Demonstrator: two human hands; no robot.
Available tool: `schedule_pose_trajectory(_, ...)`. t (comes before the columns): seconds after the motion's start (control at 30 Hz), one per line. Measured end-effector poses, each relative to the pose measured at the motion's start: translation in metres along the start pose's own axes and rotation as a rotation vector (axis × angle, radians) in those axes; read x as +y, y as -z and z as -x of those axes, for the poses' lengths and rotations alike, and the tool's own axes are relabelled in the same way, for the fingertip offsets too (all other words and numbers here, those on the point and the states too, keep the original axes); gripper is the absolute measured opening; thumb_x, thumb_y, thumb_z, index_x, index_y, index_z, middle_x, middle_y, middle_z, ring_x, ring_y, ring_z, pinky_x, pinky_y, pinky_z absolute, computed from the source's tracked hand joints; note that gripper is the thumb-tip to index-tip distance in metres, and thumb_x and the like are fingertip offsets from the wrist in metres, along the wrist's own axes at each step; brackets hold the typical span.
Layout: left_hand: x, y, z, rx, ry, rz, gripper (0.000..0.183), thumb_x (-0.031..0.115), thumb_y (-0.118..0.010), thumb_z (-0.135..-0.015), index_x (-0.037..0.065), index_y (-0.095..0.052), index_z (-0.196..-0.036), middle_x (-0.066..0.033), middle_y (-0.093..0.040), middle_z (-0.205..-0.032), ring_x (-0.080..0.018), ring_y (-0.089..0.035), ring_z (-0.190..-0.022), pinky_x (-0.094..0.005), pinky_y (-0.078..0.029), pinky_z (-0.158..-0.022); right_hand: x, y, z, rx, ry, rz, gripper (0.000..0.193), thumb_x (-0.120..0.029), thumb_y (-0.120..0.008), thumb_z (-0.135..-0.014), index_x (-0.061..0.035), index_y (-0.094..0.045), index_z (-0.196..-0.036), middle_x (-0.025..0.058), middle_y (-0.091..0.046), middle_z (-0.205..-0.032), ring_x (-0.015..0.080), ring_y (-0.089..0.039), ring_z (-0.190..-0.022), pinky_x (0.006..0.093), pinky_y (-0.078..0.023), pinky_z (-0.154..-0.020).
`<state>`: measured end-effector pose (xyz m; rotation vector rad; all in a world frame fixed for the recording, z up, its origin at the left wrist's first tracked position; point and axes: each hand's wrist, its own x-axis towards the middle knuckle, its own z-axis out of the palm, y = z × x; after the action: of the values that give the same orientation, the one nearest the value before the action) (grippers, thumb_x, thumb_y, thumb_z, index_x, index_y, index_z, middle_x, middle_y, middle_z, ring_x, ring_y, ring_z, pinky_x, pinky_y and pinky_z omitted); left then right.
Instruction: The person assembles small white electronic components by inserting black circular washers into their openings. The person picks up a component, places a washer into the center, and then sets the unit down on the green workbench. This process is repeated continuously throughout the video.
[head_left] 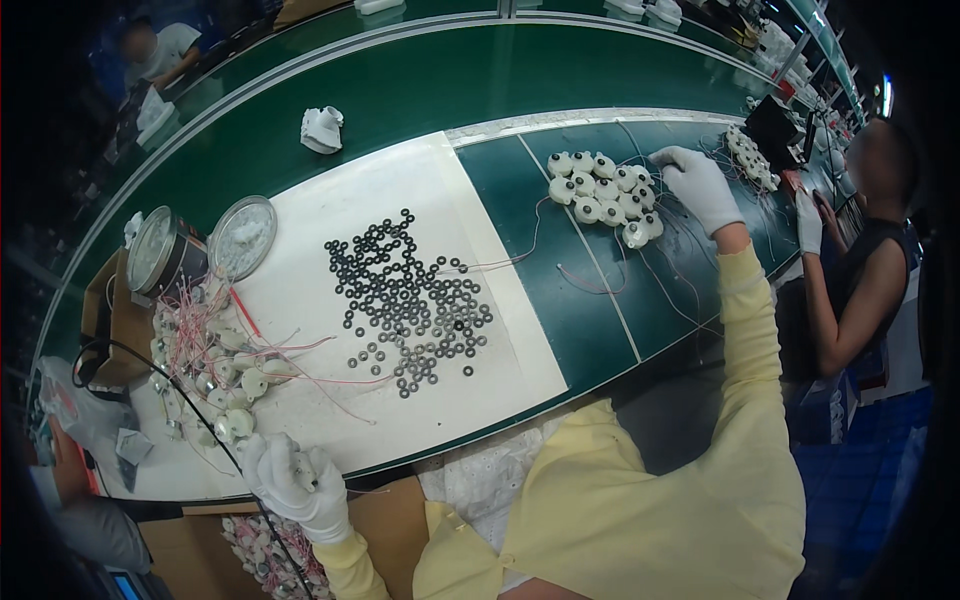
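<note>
My left hand point(298, 487), in a white glove, is curled around a small pale part point(304, 471), apparently a little wired motor, at the table's near left edge. Beside it lies a heap of cream-coloured small motors point(240, 385) with red and white wires. My right hand point(702, 188), also gloved, reaches to the right side of a group of round white motors point(600, 187) with black rings on top. Its fingers are pinched together, and whatever is between them is hidden. Many loose black rubber rings point(400, 280) are spread over the white sheet point(500, 350).
An open tin point(165, 250) and its lid with white grease point(243, 238) stand behind the heap. A red pen-like stick point(245, 312) lies nearby. A box of wired parts point(270, 550) sits below the edge. A co-worker point(850, 260) works at the right beside more motors point(750, 160).
</note>
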<state>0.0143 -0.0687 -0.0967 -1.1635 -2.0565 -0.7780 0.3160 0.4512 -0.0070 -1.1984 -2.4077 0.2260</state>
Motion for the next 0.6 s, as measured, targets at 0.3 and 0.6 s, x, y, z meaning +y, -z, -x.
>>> schedule_pose_trajectory(0.3, 0.016, 0.012, -0.017, -0.001, -0.079, 0.064, 0.047, 0.005, -0.072, -0.080, 0.009, -0.062, -0.125, -0.0064, -0.061, -0.103, -0.0372, -0.057, -0.117, -0.0484, -0.048, -0.099, -0.011, 0.006, 0.009, 0.126, 0.109, -0.060, 0.030, -0.018, -0.061, -0.097, -0.0029, -0.073, -0.120, 0.0191, -0.076, -0.109, 0.0314, -0.075, -0.104, 0.0370, -0.056, -0.092)
schedule_pose_trajectory(0.6, 0.139, 0.005, -0.108, 0.044, -0.427, 0.748, 0.027, 0.025, -0.079, -0.077, 0.023, -0.069, -0.102, 0.0011, -0.068, -0.104, -0.0229, -0.066, -0.099, -0.0306, -0.055, -0.070, -0.213, -0.072, 0.153, -0.686, 0.297, -2.175, 0.095, -0.076, -0.046, -0.099, 0.0035, -0.050, -0.150, 0.0187, -0.062, -0.138, 0.0275, -0.059, -0.126, 0.0373, -0.049, -0.102)
